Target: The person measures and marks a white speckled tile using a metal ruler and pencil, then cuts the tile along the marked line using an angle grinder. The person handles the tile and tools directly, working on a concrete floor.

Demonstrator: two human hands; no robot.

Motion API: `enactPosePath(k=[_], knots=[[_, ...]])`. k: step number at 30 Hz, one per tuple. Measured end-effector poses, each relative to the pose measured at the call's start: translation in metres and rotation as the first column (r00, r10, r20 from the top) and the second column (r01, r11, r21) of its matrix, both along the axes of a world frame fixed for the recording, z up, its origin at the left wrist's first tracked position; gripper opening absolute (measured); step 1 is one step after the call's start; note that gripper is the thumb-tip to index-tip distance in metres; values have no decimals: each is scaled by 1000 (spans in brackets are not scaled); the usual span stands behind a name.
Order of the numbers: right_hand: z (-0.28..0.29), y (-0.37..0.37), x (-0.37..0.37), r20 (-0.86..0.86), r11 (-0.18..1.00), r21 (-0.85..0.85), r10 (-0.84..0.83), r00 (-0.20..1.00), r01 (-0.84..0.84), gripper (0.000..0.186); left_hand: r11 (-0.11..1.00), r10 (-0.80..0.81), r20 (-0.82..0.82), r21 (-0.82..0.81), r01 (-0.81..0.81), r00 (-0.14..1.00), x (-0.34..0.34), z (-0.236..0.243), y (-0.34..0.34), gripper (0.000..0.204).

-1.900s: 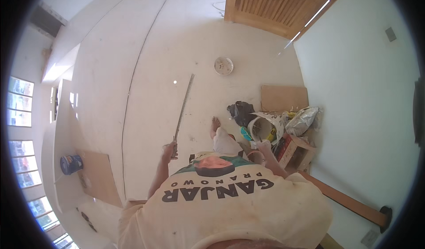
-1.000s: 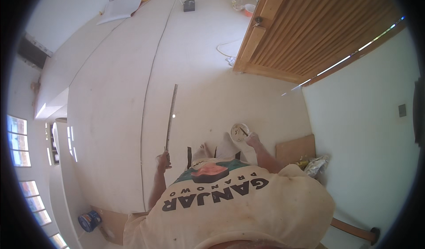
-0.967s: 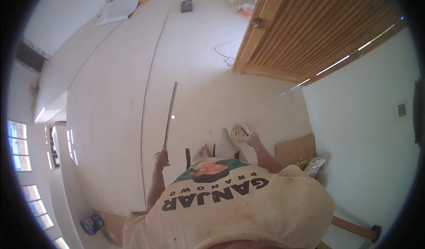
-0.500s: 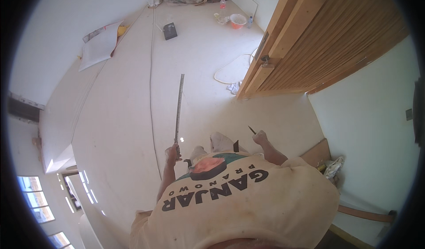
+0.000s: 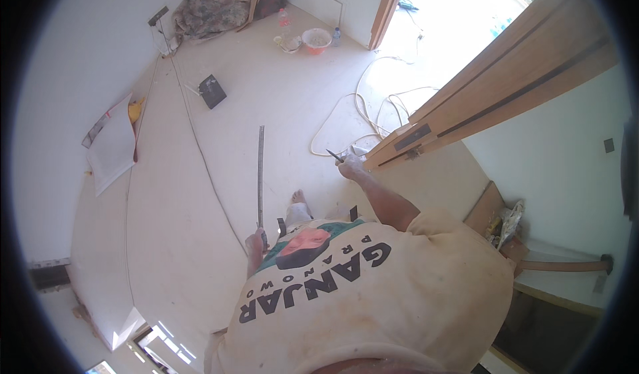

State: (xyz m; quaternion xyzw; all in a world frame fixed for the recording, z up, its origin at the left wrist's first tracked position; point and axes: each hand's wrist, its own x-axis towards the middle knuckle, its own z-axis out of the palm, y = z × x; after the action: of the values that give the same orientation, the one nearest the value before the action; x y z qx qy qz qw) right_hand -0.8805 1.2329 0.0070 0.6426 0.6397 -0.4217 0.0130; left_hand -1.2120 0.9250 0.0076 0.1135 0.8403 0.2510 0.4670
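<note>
My left hand (image 5: 255,242), low and left of centre, is closed around the lower end of a long, narrow grey metal ruler (image 5: 261,174). The ruler points away from me over the floor. My right hand (image 5: 351,167) reaches forward and is closed on a short, dark pencil (image 5: 334,155), its tip toward the upper left. That hand is beside the latch edge of the wooden door (image 5: 416,138); whether it touches the door I cannot tell. The door stands ajar on the right, its edge facing me.
Beyond the doorway, pale cable (image 5: 363,101) lies in loops. Ahead on the floor are a black box (image 5: 212,92), a white-and-orange bowl (image 5: 316,39) and bottles (image 5: 284,18). A thin cord (image 5: 200,144) runs lengthwise. White sheeting (image 5: 113,144) is at left, boards (image 5: 484,209) at right.
The door has swung toward me, and the doorway now shows bright outdoors. My right hand has moved forward and left to the door's edge with the pencil. My view has turned right.
</note>
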Motion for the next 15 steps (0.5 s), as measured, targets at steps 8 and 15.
enactPosePath(k=[8, 15], knots=[[-15, 94, -6, -68, 942, 3, -335, 940, 336, 40, 983, -186, 17, 10, 186, 982, -96, 20, 246, 40], [-45, 185, 54, -122, 753, 92, -640, 758, 651, 38, 950, -308, 54, 66, 304, 950, -77, 5, 442, 34]])
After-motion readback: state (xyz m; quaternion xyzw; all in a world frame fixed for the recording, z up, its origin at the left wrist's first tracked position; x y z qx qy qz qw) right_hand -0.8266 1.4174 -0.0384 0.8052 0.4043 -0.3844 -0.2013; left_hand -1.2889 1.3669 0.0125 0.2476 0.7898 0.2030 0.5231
